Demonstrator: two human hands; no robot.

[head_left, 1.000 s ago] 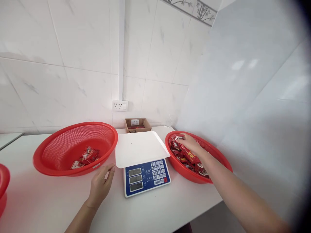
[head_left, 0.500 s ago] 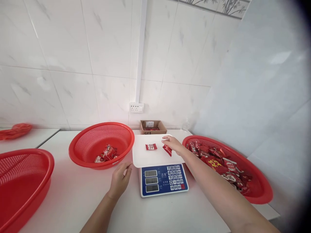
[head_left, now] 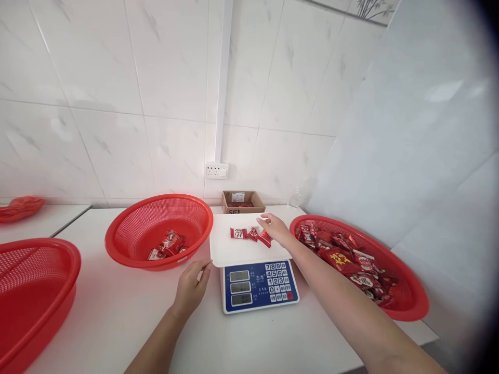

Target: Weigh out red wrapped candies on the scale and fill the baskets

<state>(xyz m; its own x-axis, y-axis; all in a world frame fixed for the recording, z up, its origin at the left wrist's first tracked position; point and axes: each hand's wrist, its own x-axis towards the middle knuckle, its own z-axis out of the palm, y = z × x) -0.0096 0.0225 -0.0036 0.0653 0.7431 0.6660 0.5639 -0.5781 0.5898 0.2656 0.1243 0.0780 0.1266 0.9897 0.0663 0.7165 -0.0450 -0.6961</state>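
Observation:
A blue electronic scale (head_left: 260,286) with a white weighing tray (head_left: 241,248) stands in the middle of the white table. Three small red candy packets (head_left: 249,233) lie on the tray. My right hand (head_left: 275,227) hovers over the tray's right side, its fingers loosely spread beside the rightmost packet, holding nothing that I can see. My left hand (head_left: 192,287) rests on the table at the tray's front left corner, fingers curled, touching its edge. On the right, a red basket (head_left: 405,306) holds several red packets (head_left: 346,259).
A red mesh basket (head_left: 156,218) with a few packets (head_left: 166,245) sits left of the scale. Another red basket (head_left: 35,291) is at the far left. A small cardboard box (head_left: 242,201) and a wall socket (head_left: 216,170) are behind the scale. Tiled walls close the corner.
My right hand went from the right basket to the scale tray and left red packets there; three lie on it now. The view shifted left. My left hand stayed by the tray corner.

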